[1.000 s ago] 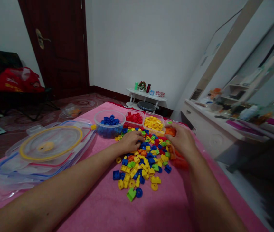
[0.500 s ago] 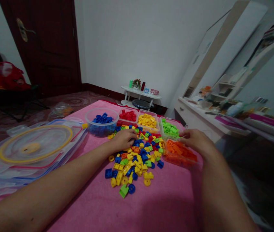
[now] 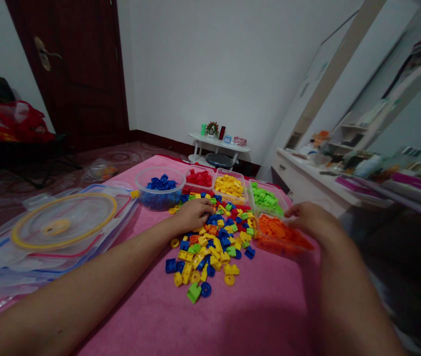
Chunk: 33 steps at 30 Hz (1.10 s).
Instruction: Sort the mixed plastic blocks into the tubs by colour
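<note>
My left hand (image 3: 194, 215) rests on the heap of mixed toy building bricks (image 3: 210, 247), fingers curled down into it; whatever they pinch is hidden. To the right, my right hand (image 3: 311, 221) hovers at the edge of a clear box of orange bricks (image 3: 275, 228), thumb and forefinger slightly apart, with nothing visible between them. Behind that box stands one with green bricks (image 3: 265, 199). Further left are boxes of yellow bricks (image 3: 228, 186) and red bricks (image 3: 199, 178), then a round tub of blue bricks (image 3: 161, 185).
Stacked clear lids (image 3: 62, 230) lie at the left of the pink cloth-covered table (image 3: 255, 316). A cluttered white dresser (image 3: 299, 173) stands on the right. A low white shelf (image 3: 217, 141) is by the far wall, and a red bag (image 3: 13, 121) sits at far left.
My right hand has shifted slightly right, away from the boxes' rims, and its fingers show a small gap. My left hand stays on the heap. The view has tilted slightly.
</note>
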Each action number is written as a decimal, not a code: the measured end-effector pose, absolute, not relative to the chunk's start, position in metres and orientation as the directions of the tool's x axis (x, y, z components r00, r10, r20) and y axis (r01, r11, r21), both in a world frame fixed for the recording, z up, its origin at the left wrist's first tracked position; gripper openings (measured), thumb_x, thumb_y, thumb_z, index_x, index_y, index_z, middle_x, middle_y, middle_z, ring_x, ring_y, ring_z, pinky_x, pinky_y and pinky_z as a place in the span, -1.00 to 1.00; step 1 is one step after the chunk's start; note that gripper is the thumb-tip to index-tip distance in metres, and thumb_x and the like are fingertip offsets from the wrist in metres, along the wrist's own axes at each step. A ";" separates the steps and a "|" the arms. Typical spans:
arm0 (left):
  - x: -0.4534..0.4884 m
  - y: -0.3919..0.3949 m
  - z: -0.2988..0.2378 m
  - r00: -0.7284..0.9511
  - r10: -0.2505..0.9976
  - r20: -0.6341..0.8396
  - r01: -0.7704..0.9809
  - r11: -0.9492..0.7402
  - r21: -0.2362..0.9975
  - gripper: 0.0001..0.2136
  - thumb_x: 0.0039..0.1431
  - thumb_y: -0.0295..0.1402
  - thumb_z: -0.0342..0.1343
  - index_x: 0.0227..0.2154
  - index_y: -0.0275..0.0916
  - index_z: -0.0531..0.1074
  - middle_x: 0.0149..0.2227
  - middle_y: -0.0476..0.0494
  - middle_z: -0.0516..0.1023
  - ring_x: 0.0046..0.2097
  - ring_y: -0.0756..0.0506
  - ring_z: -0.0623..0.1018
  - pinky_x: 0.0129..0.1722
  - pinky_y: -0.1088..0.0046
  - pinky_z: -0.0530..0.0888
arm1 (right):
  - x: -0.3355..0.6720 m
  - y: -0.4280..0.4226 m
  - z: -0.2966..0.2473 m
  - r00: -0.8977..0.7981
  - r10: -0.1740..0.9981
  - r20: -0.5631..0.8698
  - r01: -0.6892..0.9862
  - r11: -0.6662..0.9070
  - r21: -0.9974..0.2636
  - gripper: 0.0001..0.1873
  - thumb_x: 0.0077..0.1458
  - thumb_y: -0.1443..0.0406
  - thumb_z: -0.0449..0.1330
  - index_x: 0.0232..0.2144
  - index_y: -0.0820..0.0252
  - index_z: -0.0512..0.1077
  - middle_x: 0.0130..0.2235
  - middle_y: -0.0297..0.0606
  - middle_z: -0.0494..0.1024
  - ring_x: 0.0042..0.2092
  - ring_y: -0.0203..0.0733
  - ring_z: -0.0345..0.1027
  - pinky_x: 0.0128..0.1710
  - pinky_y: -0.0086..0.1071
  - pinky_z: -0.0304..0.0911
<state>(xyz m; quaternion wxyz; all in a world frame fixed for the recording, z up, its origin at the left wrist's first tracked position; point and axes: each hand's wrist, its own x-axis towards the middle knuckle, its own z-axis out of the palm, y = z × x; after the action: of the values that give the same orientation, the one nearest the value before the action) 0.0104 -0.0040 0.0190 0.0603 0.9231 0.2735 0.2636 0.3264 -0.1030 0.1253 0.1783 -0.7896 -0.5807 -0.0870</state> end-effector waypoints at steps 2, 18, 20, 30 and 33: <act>0.010 -0.003 0.020 0.690 0.551 0.469 0.453 -0.834 0.314 -0.71 0.00 -0.55 -0.02 -0.25 -0.19 0.52 -0.14 -0.09 0.50 -0.11 -0.06 0.48 -0.10 0.46 0.40 | 0.288 -0.100 0.129 0.318 0.903 0.290 0.948 -0.304 -0.092 -0.89 -0.22 0.31 0.29 -0.50 0.07 0.56 -0.37 -0.20 0.57 -0.33 -0.12 0.42 -0.38 -0.34 0.20; 0.006 -0.014 0.057 0.681 0.666 0.306 0.568 -0.743 0.353 -0.84 -0.04 -0.40 0.14 -0.37 -0.16 0.58 -0.36 -0.05 0.60 -0.31 -0.06 0.53 -0.30 0.49 0.41 | 0.178 -0.089 0.079 -0.116 0.992 0.039 0.976 0.121 -0.180 -0.91 -0.12 0.25 0.27 -0.46 0.09 0.52 -0.48 -0.36 0.51 -0.41 -0.27 0.37 -0.47 -0.48 0.07; 0.006 -0.020 0.066 0.791 0.603 0.103 0.547 -0.772 0.324 -0.84 -0.10 -0.40 0.18 -0.40 -0.13 0.59 -0.44 0.00 0.60 -0.39 -0.04 0.52 -0.40 0.53 0.38 | 0.185 -0.088 0.083 -0.081 0.995 0.050 0.977 0.090 -0.192 -0.91 -0.12 0.25 0.27 -0.47 0.10 0.52 -0.51 -0.37 0.50 -0.44 -0.30 0.35 -0.49 -0.50 0.05; 0.011 -0.023 0.063 0.722 0.666 0.189 0.578 -0.730 0.366 -0.89 -0.09 -0.44 0.17 -0.46 -0.20 0.58 -0.45 -0.08 0.58 -0.38 -0.06 0.50 -0.43 0.53 0.35 | 0.185 -0.085 0.082 -0.159 0.980 0.119 0.929 0.189 -0.317 -0.88 -0.12 0.30 0.24 -0.43 0.12 0.54 -0.45 -0.36 0.51 -0.41 -0.30 0.32 -0.47 -0.49 0.07; 0.014 -0.020 0.066 0.641 0.746 0.180 0.386 -0.517 0.764 -0.87 -0.02 -0.40 0.13 -0.43 -0.32 0.54 -0.50 -0.06 0.54 -0.48 0.03 0.47 -0.49 0.60 0.34 | 0.182 -0.086 0.090 -0.170 0.960 0.222 0.862 0.254 -0.439 -0.75 -0.07 0.26 0.21 -0.28 0.17 0.54 -0.48 -0.35 0.47 -0.47 -0.32 0.26 -0.50 -0.48 0.06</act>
<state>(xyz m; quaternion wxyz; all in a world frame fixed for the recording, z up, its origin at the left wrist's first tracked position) 0.0143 -0.0201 0.0656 0.3556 0.8332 0.3395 0.2531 0.1817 -0.0858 0.0903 0.2313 -0.6014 -0.7573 0.1063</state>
